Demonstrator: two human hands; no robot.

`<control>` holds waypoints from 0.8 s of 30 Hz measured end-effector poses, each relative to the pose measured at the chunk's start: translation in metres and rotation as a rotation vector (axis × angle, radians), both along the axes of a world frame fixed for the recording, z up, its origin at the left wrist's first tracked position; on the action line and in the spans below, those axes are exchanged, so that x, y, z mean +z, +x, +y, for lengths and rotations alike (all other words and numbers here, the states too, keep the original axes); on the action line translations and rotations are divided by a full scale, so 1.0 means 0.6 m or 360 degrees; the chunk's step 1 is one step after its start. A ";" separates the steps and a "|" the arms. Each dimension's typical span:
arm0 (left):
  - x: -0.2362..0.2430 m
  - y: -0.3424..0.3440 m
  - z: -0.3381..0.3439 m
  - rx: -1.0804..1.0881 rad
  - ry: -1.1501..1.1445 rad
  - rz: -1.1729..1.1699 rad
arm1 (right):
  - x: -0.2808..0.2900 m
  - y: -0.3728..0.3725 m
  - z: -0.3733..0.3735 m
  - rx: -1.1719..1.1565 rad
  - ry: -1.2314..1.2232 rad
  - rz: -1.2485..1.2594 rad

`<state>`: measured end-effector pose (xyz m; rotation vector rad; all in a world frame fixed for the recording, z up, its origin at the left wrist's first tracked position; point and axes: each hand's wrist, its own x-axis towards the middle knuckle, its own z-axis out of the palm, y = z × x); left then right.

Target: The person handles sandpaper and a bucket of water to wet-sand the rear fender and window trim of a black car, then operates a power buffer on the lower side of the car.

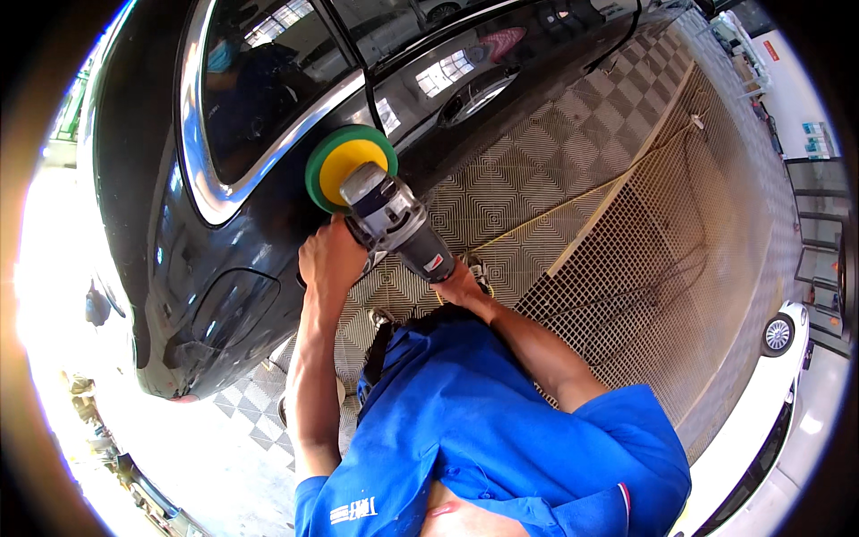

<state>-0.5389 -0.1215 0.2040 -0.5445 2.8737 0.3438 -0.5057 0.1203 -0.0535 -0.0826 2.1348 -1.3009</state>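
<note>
A grey and black car polisher [394, 215] with a green and yellow foam pad [335, 167] is held in both hands. Its pad lies at the black car's [259, 259] side panel, just behind the rear door seam and below the chrome-edged side window. My left hand [333, 257] is closed around the handle near the polisher's head. At the rear of its body, my right hand [460, 285] grips the polisher, its fingers partly hidden underneath. Whether the pad is spinning cannot be told.
A yellow cord [546, 213] runs right from near the polisher across the patterned floor tiles [501, 174]. Beside them lies a floor grating [617, 286]. A white car [752, 430] stands at the far right. The black car's fuel flap [234, 306] is left of my left arm.
</note>
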 end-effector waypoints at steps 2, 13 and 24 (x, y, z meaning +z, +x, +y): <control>0.000 0.013 -0.010 0.0036 -0.0031 -0.0009 | 0.081 -0.011 -0.015 0.0033 -0.0151 -0.0091; -0.037 0.108 -0.035 0.0293 0.0121 0.0190 | 0.045 -0.012 -0.010 0.0276 0.0115 0.0298; 0.012 0.087 -0.065 0.0243 0.0150 0.0162 | 0.116 -0.010 -0.032 0.0321 0.0225 0.0306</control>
